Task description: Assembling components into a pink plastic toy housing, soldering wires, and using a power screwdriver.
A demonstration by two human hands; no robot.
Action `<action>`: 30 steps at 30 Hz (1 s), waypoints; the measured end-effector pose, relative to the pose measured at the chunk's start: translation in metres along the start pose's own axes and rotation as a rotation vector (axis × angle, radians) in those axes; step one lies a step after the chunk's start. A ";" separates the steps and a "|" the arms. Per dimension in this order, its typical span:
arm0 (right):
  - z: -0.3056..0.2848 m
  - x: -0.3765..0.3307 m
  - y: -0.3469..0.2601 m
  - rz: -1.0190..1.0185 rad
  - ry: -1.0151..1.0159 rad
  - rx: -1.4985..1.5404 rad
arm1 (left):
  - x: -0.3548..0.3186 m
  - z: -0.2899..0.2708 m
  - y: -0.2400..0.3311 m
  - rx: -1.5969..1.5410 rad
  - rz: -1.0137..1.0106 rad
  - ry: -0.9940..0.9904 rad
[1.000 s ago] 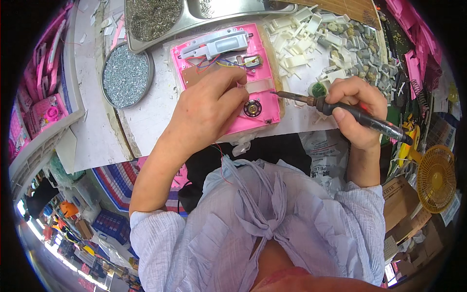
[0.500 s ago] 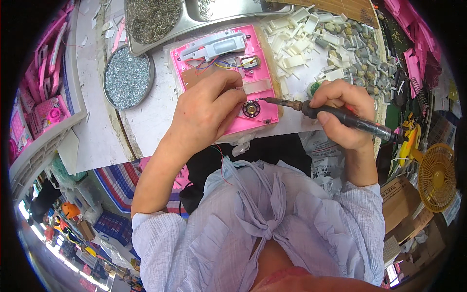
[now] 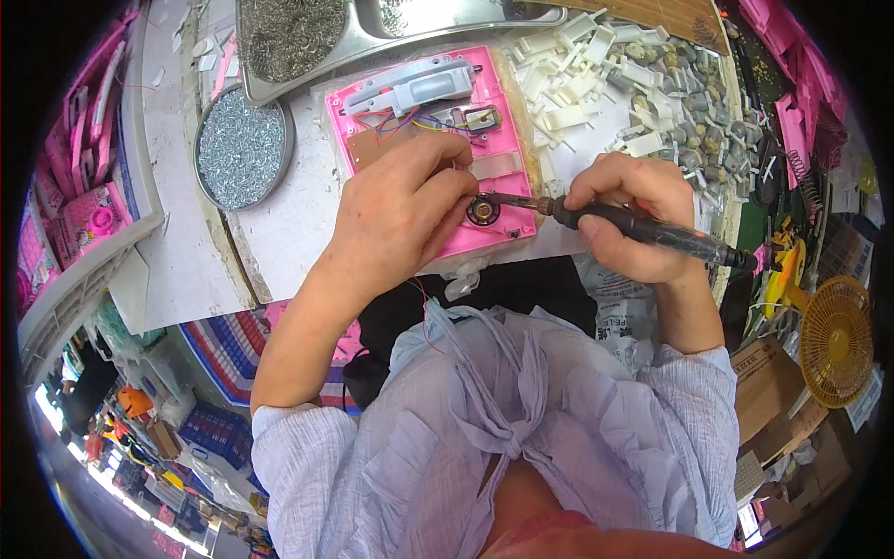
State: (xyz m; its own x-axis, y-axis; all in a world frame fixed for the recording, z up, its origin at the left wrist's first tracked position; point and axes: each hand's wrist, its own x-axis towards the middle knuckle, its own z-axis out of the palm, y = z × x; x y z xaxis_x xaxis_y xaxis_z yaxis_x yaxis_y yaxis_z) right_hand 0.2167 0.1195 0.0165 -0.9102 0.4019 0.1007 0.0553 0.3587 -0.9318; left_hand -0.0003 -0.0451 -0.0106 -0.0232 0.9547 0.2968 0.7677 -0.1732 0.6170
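Note:
A pink plastic housing [image 3: 456,244] lies on the bench with a grey plastic piece [image 3: 433,88], a small motor [image 3: 482,118], coloured wires and a round black speaker [image 3: 483,211] in it. My left hand [image 3: 400,200] rests over the housing's left part, thumb and fingertips pinched beside the speaker; what they hold is hidden. Thin wires [image 3: 425,296] hang below that hand. My right hand [image 3: 643,214] is closed round the black handle of a soldering iron [image 3: 652,231]. The iron's tip reaches the speaker's upper edge, close to my left fingertips.
A round dish of small screws [image 3: 244,149] stands left of the housing. Behind is a metal tray [image 3: 372,47] with small metal parts. White plastic pieces [image 3: 568,116] and grey motor-like parts [image 3: 694,140] are heaped at the right. A yellow fan [image 3: 836,340] stands far right.
My right hand has moved left with the soldering iron, bringing its tip from the housing's right side to the speaker's upper edge. My left hand has barely moved.

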 end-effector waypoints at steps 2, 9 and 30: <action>0.000 0.000 0.001 -0.008 0.004 -0.006 | 0.000 0.000 0.000 0.004 -0.006 -0.004; -0.010 -0.004 -0.002 0.038 -0.083 -0.028 | 0.000 0.001 -0.001 0.015 -0.001 -0.004; -0.016 -0.007 -0.003 -0.056 0.061 0.044 | -0.002 0.000 -0.001 0.014 -0.002 -0.010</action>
State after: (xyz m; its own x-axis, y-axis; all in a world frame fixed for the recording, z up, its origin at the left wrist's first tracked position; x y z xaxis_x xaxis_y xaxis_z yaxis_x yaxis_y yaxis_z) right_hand 0.2297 0.1292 0.0245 -0.8847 0.4328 0.1729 -0.0145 0.3452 -0.9384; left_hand -0.0009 -0.0468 -0.0122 -0.0180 0.9574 0.2882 0.7767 -0.1681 0.6070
